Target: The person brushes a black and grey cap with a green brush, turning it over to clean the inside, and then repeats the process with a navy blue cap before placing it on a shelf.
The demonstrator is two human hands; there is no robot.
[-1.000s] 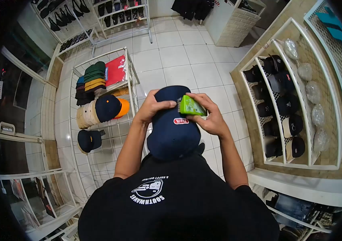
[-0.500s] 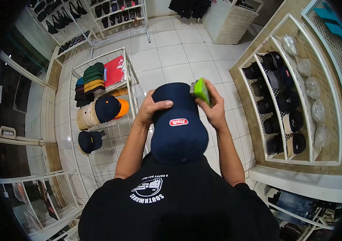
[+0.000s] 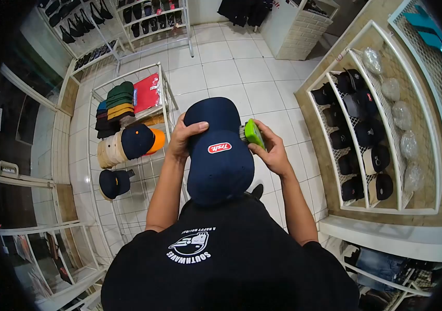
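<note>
Navy cap (image 3: 220,155), brim pointing away, gripped by left hand (image 3: 184,136); right hand (image 3: 268,150) pinches green brush (image 3: 252,133).

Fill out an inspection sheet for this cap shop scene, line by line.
Surface: white tiled floor; no worktable seen.
Job's things: navy cap with red patch; green brush, bristles at the cap's side.
Clutter: nothing seen.
Hands: left hand grips the cap's brim end; right hand holds the brush.
Cables: nothing seen.
Surroundings: white wire rack with stacked caps; wall shelf of dark caps, some bagged.
</note>
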